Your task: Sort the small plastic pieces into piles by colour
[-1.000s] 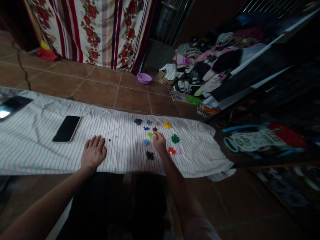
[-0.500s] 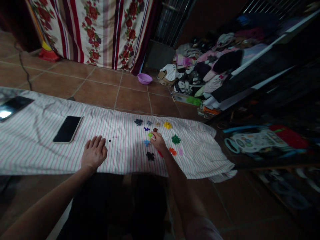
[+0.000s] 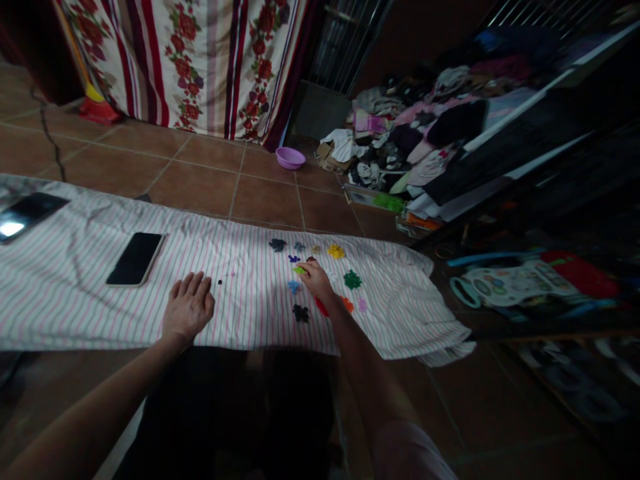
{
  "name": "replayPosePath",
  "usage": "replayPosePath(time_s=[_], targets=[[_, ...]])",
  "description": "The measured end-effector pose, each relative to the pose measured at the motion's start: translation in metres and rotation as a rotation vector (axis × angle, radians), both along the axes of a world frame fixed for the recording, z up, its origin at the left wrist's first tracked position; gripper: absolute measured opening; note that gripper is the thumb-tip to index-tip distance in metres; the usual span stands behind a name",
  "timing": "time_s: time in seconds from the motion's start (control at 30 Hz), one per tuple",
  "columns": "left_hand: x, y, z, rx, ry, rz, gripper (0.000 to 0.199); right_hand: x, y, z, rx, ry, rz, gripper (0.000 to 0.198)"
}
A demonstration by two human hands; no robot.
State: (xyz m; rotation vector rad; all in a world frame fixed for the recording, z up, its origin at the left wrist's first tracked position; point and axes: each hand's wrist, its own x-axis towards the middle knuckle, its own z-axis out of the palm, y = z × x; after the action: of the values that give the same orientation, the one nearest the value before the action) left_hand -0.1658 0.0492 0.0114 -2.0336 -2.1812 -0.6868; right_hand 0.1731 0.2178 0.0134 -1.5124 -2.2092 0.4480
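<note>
My left hand (image 3: 189, 307) lies flat on the striped cloth (image 3: 250, 293), palm down, fingers stretched out. Just right of its fingertips are a tiny black piece (image 3: 220, 282) and a small pink piece (image 3: 231, 274). My right hand (image 3: 316, 279) reaches into several small colour-sorted piles, its thumb and fingers pinched together at the lime-green pile (image 3: 299, 270). Whatever is between the fingertips is too small to make out. Around this hand sit a light-blue pile (image 3: 293, 287), a purple-blue pile (image 3: 294, 259), a black pile (image 3: 301, 313) and a red pile (image 3: 321, 306), partly hidden by the wrist.
A dark-screened phone (image 3: 136, 259) lies left of my left hand, and a second dark device (image 3: 30, 215) is farther left. More piles, yellow (image 3: 336, 251) and green (image 3: 353, 279), lie toward the right. Beyond the cloth, a purple basin (image 3: 290, 158) stands on the tiled floor.
My right hand has shifted slightly left, its fingertips now over the lime-green pile and covering more of it. My left hand stays where it was.
</note>
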Motion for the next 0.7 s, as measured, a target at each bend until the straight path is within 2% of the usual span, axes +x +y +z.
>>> replayPosePath(time_s=[0.2, 0.4, 0.7], targets=[[0.001, 0.0, 0.001, -0.013, -0.007, 0.012, 0.045, -0.002, -0.004, 0.006, -0.015, -0.066, -0.009, 0.04], [0.0, 0.0, 0.0, -0.02, 0.023, 0.008, 0.046, -0.011, -0.007, 0.014, -0.023, -0.182, 0.005, 0.031], [0.001, 0.0, 0.001, -0.01, 0.061, 0.012, 0.045, -0.007, -0.006, 0.008, 0.02, -0.143, 0.036, 0.027]])
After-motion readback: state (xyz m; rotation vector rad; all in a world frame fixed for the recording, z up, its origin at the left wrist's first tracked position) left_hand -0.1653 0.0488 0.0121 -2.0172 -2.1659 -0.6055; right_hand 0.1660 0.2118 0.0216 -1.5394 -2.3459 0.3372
